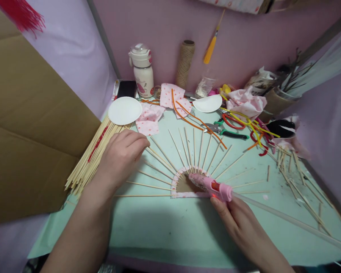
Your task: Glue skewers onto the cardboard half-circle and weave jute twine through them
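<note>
A fan of thin bamboo skewers (187, 151) spreads out from a half-round cardboard hub (184, 185) edged in pink cloth, lying on the mint-green table (165, 223). My right hand (241, 223) grips a pink glue gun (211, 184) with its nozzle laid on the hub. My left hand (121, 155) lies palm down with fingers curled over the left skewers of the fan, beside a thick bundle of loose skewers (92, 155). What its fingers pinch is hidden.
Along the back stand a white bottle (142, 72), a twine spool (185, 62), two white paper plates (125, 110), pink cloth pieces (149, 119), orange pipe cleaners and pliers (224, 131). Cut skewer scraps (298, 178) litter the right. Brown cardboard (25, 125) leans at left.
</note>
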{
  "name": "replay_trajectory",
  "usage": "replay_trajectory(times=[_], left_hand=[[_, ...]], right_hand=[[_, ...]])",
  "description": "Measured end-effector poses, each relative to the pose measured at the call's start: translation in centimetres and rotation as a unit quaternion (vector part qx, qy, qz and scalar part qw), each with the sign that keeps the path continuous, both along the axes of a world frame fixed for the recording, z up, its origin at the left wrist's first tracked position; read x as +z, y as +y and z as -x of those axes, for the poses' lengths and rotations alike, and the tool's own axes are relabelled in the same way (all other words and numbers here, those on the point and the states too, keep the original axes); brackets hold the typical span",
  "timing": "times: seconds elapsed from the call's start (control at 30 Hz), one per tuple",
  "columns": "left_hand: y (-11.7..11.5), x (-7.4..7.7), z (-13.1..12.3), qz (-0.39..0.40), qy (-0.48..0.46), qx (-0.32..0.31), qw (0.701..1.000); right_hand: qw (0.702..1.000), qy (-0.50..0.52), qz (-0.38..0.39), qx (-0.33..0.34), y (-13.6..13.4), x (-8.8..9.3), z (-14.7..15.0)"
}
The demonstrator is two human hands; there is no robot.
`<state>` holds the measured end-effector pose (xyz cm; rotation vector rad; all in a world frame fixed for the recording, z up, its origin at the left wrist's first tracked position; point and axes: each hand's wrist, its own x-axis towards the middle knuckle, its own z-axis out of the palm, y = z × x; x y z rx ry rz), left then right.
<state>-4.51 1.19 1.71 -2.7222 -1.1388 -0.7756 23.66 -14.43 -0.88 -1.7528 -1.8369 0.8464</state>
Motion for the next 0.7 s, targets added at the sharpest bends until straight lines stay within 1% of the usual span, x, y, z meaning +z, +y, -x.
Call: replay_trajectory(times=[0.23, 0.5, 0.6, 0.7], left_hand=[[0.0, 0.0, -0.1, -0.004, 0.006, -0.004, 1.000], [0.0, -0.1, -0.3, -0.007, 0.008, -0.011, 1.000], [0.1, -0.3, -0.3, -0.007, 0.007, -0.015, 1.000], [0.1, -0.4, -0.4, 0.003, 0.003, -0.019, 1.000]], right_hand=[[1.000, -0.012, 0.012, -0.010, -0.3, 0.3, 0.1], [0.999, -0.032, 0.021, -0.009, -0.3, 1.1, 0.1], [1.000, -0.023, 0.008, -0.020, -0.5, 1.3, 0.1], [0.998, -0.006, -0.024, -0.055, -1.0, 1.7, 0.1]])
